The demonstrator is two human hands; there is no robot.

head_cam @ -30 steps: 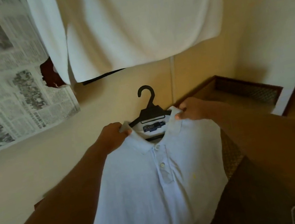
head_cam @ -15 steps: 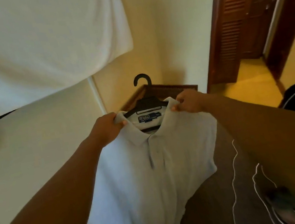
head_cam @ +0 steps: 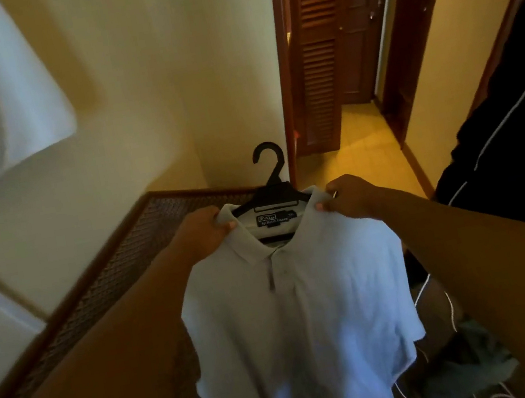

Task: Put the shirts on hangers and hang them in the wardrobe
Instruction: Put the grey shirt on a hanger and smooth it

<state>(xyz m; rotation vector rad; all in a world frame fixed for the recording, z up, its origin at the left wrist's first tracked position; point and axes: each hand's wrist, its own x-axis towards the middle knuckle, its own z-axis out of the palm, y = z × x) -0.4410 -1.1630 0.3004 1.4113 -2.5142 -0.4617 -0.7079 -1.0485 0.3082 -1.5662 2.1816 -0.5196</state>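
Left hand (head_cam: 205,231) and right hand (head_cam: 346,197) each pinch the pale blue polo shirt (head_cam: 294,315) at its collar over the black plastic hanger (head_cam: 274,193); uneven pull risks a shoulder slipping off.

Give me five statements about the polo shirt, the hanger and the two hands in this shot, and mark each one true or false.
1. The polo shirt is already on the black hanger. True.
2. The left hand pinches the collar at its own side. True.
3. The right hand hangs free, holding nothing. False: it grips the collar at the other side.
4. The hanger's hook is caught on a wardrobe rail. False: the hook stands free in the air above the collar.
5. A louvred wooden door shows beyond the shirt. True.
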